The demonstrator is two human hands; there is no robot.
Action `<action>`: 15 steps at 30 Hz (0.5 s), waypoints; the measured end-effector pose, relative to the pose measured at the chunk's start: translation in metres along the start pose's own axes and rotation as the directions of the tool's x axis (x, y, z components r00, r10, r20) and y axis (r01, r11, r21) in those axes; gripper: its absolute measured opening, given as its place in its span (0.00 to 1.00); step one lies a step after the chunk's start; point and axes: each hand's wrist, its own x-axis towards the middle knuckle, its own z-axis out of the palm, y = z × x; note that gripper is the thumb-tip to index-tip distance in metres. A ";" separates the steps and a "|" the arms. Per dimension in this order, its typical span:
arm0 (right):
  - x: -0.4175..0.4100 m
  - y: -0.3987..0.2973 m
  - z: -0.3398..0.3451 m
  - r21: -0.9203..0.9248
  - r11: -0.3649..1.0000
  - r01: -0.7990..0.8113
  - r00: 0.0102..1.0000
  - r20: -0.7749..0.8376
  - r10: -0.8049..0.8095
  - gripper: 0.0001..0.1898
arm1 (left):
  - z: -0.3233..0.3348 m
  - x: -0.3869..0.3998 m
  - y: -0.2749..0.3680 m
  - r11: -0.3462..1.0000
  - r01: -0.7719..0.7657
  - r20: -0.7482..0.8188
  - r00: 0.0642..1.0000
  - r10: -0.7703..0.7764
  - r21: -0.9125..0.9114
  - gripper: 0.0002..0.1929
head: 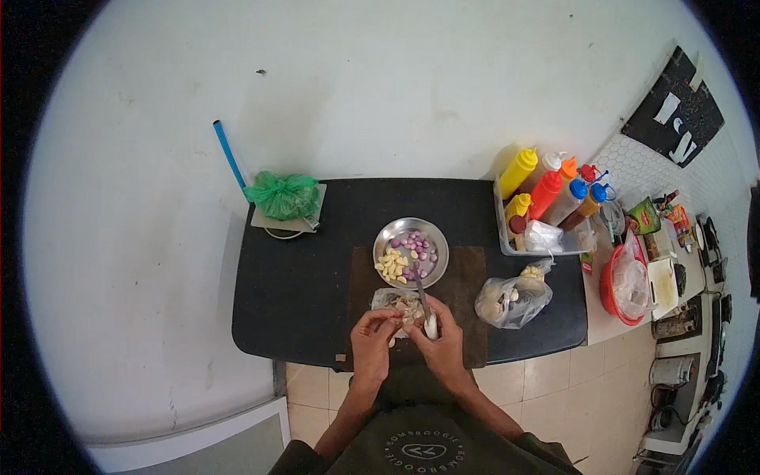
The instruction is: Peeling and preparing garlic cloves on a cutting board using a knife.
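My right hand grips the white handle of a knife, its blade pointing away from me over a metal plate's near rim. Close beside it, my left hand has its thumb and fingertips drawn together; whether a small piece sits between them is too small to tell. Under both hands, papery garlic skins lie on a clear plastic bag. Peeled garlic cloves fill the left of the round metal plate, and peeled shallots the right. A brown board lies beneath.
Right of the board, a plastic bag holds garlic bulbs. Behind it, a clear bin holds several squeeze bottles. A green bag rests on a kitchen scale at the table's far left. A red basin stands on the side counter.
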 end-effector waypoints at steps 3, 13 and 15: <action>0.004 0.005 0.007 0.063 0.998 -0.022 0.999 -0.041 0.024 0.33 | 0.000 0.001 -0.006 1.000 -0.001 -0.039 0.999 0.002 0.026 0.06; 0.011 -0.001 0.002 0.188 0.973 -0.133 0.991 0.044 0.127 0.35 | 0.002 -0.001 -0.004 0.981 -0.052 -0.024 0.998 0.058 0.188 0.11; 0.011 -0.004 0.003 0.177 0.977 -0.119 0.993 0.015 0.119 0.34 | 0.002 0.000 -0.008 0.974 -0.085 -0.027 0.995 0.092 0.209 0.11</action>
